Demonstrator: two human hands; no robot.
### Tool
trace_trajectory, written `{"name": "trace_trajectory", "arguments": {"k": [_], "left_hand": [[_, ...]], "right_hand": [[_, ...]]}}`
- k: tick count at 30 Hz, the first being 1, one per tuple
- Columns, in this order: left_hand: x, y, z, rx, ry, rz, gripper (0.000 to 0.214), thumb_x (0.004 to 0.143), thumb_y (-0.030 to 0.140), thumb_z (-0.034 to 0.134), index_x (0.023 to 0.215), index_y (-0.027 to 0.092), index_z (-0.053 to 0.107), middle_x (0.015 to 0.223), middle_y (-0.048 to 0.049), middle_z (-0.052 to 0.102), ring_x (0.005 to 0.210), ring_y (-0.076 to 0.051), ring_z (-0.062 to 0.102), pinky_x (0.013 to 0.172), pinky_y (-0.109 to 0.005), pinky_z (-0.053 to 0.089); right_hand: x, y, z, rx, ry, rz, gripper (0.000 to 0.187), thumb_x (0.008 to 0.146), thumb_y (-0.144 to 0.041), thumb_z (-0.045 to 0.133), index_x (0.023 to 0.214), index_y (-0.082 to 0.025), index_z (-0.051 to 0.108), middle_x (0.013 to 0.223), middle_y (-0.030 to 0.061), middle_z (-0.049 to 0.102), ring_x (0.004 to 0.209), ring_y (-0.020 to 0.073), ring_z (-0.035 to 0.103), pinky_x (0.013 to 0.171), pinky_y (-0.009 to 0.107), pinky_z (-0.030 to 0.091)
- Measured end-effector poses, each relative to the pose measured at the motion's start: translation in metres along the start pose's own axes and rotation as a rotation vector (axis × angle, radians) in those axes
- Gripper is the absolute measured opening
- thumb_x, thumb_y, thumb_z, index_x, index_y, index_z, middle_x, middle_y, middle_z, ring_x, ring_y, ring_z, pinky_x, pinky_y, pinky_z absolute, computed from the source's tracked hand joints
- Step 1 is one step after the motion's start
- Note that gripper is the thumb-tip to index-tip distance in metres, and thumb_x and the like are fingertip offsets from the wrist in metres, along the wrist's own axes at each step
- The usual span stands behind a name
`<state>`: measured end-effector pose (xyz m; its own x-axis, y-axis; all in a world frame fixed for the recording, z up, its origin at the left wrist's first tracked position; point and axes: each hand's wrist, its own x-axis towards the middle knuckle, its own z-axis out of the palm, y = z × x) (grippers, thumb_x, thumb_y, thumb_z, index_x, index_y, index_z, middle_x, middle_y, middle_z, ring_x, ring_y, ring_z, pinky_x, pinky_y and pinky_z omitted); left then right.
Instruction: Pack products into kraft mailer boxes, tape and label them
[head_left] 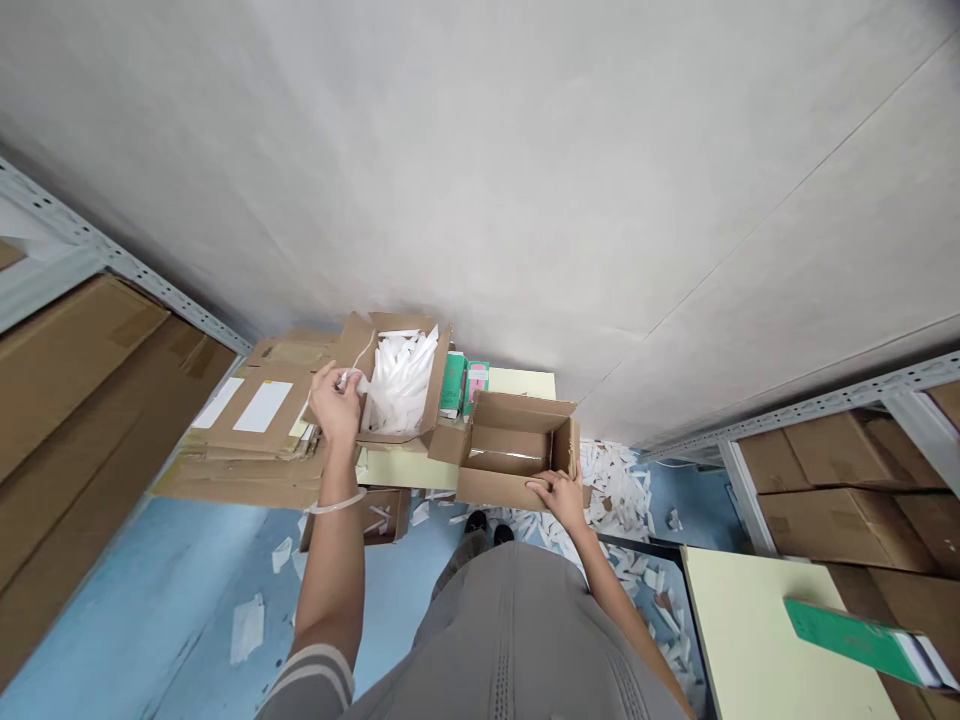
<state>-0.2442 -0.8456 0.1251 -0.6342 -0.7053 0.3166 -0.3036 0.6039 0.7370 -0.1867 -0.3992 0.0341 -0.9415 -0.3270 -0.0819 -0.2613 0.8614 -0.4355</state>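
My left hand is closed in a pinch on a piece of translucent white plastic, with a thin pale strand curling above the fingers. It is at the left edge of an open cardboard box filled with a heap of slim white pieces. To the right, a second open cardboard box stands with its bare inner floor showing. My right hand grips that box at its near right corner, fingers bent over the wall. Green and pink small boxes stand between the two cartons.
Flattened cardboard is stacked at left. Another carton sits below the pale table. White scraps litter the blue floor. Shelves with cartons flank both sides. A pale table at right bears a green box.
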Motion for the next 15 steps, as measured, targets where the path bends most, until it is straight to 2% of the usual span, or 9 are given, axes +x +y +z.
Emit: {"name": "trace_trajectory", "arguments": {"k": [5,9,12,15], "left_hand": [[0.001,-0.003,0.006,0.023,-0.067,-0.042,0.012,0.079,0.024,0.059,0.085,0.017,0.066,0.115,-0.0129,0.067,0.121,-0.026,0.057,0.109,-0.039,0.041],[-0.003,-0.009,-0.002,-0.012,-0.057,-0.045,0.020,0.078,0.028,0.059,0.091,0.014,0.068,0.119,-0.0150,0.065,0.117,-0.026,0.058,0.105,-0.038,0.044],[-0.012,-0.011,-0.012,-0.120,-0.127,-0.110,0.030,0.077,0.035,0.060,0.097,0.013,0.068,0.108,-0.0125,0.068,0.094,-0.023,0.065,0.086,-0.036,0.054],[-0.035,-0.005,-0.018,-0.325,-0.232,-0.245,0.043,0.074,0.047,0.065,0.099,0.012,0.068,0.091,-0.0074,0.069,0.069,-0.017,0.062,0.068,-0.031,0.054]], "right_hand": [[0.000,0.000,0.001,-0.027,0.031,-0.008,0.043,0.101,-0.051,0.038,0.103,-0.033,0.077,0.095,0.0012,0.077,0.094,0.0196,0.067,0.111,0.040,0.026],[0.000,0.001,0.001,-0.007,0.022,-0.001,0.046,0.101,-0.052,0.036,0.097,-0.033,0.077,0.096,0.0018,0.077,0.095,0.0207,0.066,0.111,0.041,0.026],[0.000,0.001,0.000,0.019,0.019,0.005,0.048,0.101,-0.053,0.034,0.095,-0.033,0.077,0.097,0.0013,0.077,0.097,0.0214,0.065,0.112,0.043,0.024],[0.000,0.002,0.001,0.023,0.022,0.003,0.048,0.100,-0.054,0.035,0.094,-0.033,0.077,0.098,0.0008,0.077,0.098,0.0218,0.064,0.113,0.044,0.023]]}}
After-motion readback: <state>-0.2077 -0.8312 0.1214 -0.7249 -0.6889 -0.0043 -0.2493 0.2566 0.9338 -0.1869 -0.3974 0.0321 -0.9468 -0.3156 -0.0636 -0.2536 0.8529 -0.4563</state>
